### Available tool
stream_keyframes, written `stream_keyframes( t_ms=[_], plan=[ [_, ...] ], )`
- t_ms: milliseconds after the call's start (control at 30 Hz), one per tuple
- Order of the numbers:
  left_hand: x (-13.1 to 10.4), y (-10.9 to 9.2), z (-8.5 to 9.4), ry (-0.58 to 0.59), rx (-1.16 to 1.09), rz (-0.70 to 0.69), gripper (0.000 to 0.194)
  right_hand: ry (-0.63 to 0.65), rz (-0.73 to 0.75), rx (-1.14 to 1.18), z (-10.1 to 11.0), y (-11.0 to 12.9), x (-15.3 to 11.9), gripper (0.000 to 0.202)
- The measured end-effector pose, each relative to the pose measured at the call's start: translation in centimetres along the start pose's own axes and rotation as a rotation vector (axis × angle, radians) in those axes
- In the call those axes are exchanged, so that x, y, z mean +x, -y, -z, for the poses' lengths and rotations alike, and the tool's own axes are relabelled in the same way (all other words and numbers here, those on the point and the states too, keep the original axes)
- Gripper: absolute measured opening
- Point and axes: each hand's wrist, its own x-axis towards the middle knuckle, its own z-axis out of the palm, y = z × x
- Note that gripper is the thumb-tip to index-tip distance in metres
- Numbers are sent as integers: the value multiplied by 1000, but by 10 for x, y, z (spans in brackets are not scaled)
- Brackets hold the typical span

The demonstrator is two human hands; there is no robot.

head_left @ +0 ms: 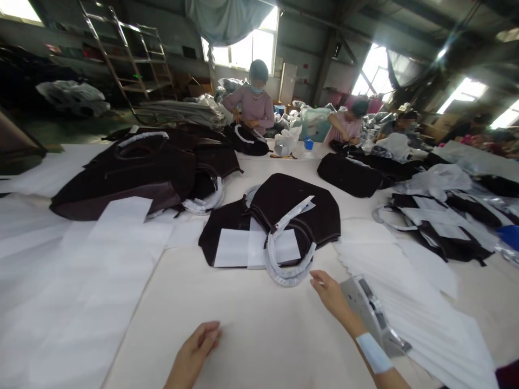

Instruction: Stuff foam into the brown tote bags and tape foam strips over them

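My left hand hovers over the bare near part of the table, its fingers loosely bent and nothing in them. My right hand is just right of the wrapped bag handles, fingers apart and holding nothing; whether a fingertip touches them I cannot tell. Ahead lies a black handbag, overlapping another dark bag piece. The rounded handles are wrapped in white film. A white sheet lies across the lower bag piece. Beside my right forearm is a grey metal box with slots, partly hidden by the arm.
Dark bags are piled at left behind white foam sheets. More white sheets fan out at right, near another wrapped bag. Across the table a person handles a black bag; other people work farther right.
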Motion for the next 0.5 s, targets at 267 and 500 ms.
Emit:
stream_keyframes(
  t_ms=[267, 500],
  plan=[
    [77, -66, -105, 9, 68, -70, 31, -199, 173, -205, 55, -3, 154, 39],
    [121, -107, -117, -51, 21, -110, 35, -281, -17, -210, 114, -28, 263, 54]
  ],
)
